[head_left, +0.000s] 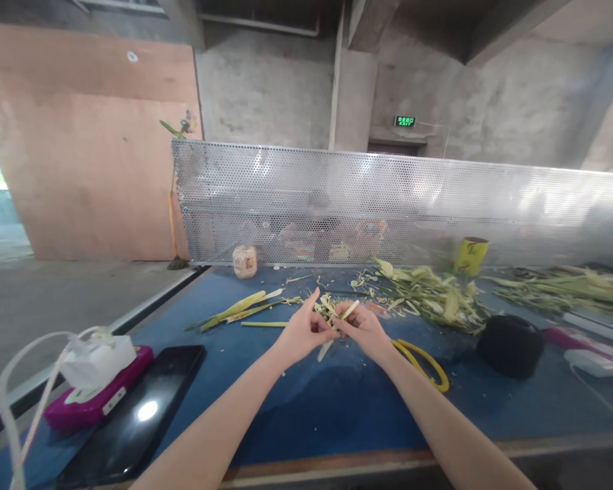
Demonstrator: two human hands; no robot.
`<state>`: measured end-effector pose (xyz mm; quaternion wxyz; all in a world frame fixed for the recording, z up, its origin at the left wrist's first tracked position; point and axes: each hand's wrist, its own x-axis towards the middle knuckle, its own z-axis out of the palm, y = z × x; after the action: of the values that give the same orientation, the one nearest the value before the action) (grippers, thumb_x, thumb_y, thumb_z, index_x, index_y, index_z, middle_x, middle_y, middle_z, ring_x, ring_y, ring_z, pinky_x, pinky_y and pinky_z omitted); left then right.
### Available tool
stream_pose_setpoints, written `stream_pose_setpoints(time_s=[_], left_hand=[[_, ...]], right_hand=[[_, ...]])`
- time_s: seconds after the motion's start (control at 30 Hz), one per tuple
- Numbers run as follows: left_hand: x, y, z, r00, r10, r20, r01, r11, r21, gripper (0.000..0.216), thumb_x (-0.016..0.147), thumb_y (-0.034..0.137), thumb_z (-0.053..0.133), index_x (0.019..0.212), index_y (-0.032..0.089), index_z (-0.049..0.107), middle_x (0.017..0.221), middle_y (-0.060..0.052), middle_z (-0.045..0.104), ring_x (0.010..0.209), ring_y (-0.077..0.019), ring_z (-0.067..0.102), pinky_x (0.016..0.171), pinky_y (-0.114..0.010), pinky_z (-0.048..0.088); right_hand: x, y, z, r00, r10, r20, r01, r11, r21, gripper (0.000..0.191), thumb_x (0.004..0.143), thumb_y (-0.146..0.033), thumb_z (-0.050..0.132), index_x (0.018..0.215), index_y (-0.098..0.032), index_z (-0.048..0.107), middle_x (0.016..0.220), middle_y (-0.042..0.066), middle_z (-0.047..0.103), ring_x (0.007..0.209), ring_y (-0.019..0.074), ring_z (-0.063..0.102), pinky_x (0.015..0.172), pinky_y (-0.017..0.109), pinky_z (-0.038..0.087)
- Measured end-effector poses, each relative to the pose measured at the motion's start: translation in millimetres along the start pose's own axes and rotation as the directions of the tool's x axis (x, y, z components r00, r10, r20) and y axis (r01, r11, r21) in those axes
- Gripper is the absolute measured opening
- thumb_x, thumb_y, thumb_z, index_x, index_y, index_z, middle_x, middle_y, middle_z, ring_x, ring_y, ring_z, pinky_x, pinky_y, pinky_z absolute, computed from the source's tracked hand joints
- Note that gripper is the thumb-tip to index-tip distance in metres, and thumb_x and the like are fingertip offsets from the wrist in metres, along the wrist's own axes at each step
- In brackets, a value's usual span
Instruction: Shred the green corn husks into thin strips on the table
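Note:
Over the middle of the blue table, my left hand (306,331) and my right hand (362,328) meet with their fingertips pinched together. A pale green strip of plant leaf or stalk (351,310) sticks up from the fingers of my right hand. My left fingers close at the near end of the same piece, its thumb raised; the exact grip is partly hidden. Behind and beneath the hands lies a small heap of shredded plant bits (327,304). A thin green stalk (265,324) lies just left of my left hand.
Long leaves (240,309) lie to the left, a larger pile of husks (429,292) to the right. Around them are a yellow cord loop (434,371), a black roll (511,346), a phone (137,408), a magenta power strip (102,395) and a perforated metal screen (306,197).

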<state>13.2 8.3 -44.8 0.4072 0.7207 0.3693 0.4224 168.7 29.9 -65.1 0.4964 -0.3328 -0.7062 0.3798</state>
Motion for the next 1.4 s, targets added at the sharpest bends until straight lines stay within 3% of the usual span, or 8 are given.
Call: stream_pose_setpoints(time_s=[0.33,0.57,0.7,0.83,1.07,1.17,1.27,1.4], left_hand=[[0,-10,5,0.997,-0.079,0.024,0.081,0.989,-0.123,0.075,0.060,0.025,0.065,0.123,0.011,0.026,0.054,0.005,0.055,0.047,-0.0097,0.051,0.049,-0.023,0.040],[4,-12,-1,0.990,-0.093,-0.107,0.070,0.977,-0.200,0.079,0.056,0.023,0.068,0.121,0.015,0.024,0.074,-0.001,0.059,0.052,-0.0085,0.054,0.051,-0.023,0.042],[4,-9,0,0.991,-0.092,-0.095,0.069,0.973,-0.219,0.081,0.056,0.026,0.068,0.123,0.017,0.023,0.084,-0.004,0.059,0.057,-0.0100,0.056,0.053,-0.024,0.044],[4,-8,1,0.979,-0.069,-0.194,0.016,0.964,-0.264,0.086,0.061,0.029,0.065,0.129,0.019,0.013,0.097,-0.008,0.054,0.055,-0.0075,0.054,0.051,-0.025,0.046],[2,-4,1,0.998,-0.029,-0.060,0.004,0.924,-0.381,0.088,0.061,0.023,0.065,0.130,0.020,0.010,0.088,-0.005,0.058,0.061,-0.0133,0.060,0.052,-0.026,0.047],[3,-3,3,0.986,-0.084,-0.144,0.016,0.907,-0.420,0.090,0.058,0.019,0.068,0.129,0.017,0.013,0.082,-0.003,0.060,0.056,-0.0134,0.061,0.051,-0.026,0.047],[5,-4,2,0.956,-0.171,-0.240,0.041,0.884,-0.466,0.088,0.056,0.016,0.070,0.126,0.015,0.016,0.077,-0.002,0.060,0.052,-0.0127,0.060,0.053,-0.027,0.048],[6,-6,2,0.931,-0.234,-0.280,0.047,0.839,-0.543,0.082,0.054,0.015,0.071,0.121,0.013,0.023,0.075,-0.001,0.060,0.054,-0.0114,0.059,0.054,-0.026,0.048]], right_hand=[[1,-3,-5,0.993,0.037,0.109,-0.037,0.999,-0.002,0.026,0.069,-0.041,0.055,0.079,-0.018,0.049,0.056,-0.005,0.046,0.048,0.0087,0.045,0.050,0.023,0.038],[0,-8,-6,0.989,0.007,0.151,0.001,0.999,-0.053,0.035,0.079,-0.034,0.043,0.110,-0.019,0.039,0.058,-0.003,0.051,0.056,0.0123,0.050,0.059,0.027,0.040],[1,-8,-7,0.992,0.019,0.124,-0.007,0.995,-0.097,0.037,0.076,-0.027,0.047,0.110,-0.020,0.036,0.062,-0.002,0.054,0.062,0.0141,0.055,0.063,0.029,0.042],[0,-9,-8,0.994,0.012,0.109,0.003,0.991,-0.133,0.038,0.077,-0.026,0.046,0.112,-0.021,0.033,0.063,-0.002,0.056,0.065,0.0154,0.057,0.065,0.031,0.043],[-4,-12,-5,0.988,-0.055,0.143,0.092,0.959,-0.269,0.041,0.079,-0.024,0.041,0.117,-0.020,0.027,0.067,0.000,0.057,0.069,0.0157,0.058,0.068,0.031,0.043],[-6,-11,-5,0.981,-0.160,0.114,0.193,0.890,-0.412,0.041,0.077,-0.022,0.043,0.116,-0.021,0.029,0.084,0.004,0.055,0.079,0.0163,0.055,0.076,0.034,0.041],[-9,-13,-5,0.938,-0.344,0.049,0.299,0.726,-0.619,0.039,0.072,-0.018,0.048,0.110,-0.021,0.038,0.104,0.009,0.045,0.095,0.0203,0.045,0.084,0.039,0.035],[-13,-18,-2,0.904,-0.398,0.156,0.370,0.546,-0.751,0.023,0.071,-0.018,0.052,0.092,-0.025,0.054,0.102,0.007,0.041,0.096,0.0217,0.041,0.085,0.040,0.032]])
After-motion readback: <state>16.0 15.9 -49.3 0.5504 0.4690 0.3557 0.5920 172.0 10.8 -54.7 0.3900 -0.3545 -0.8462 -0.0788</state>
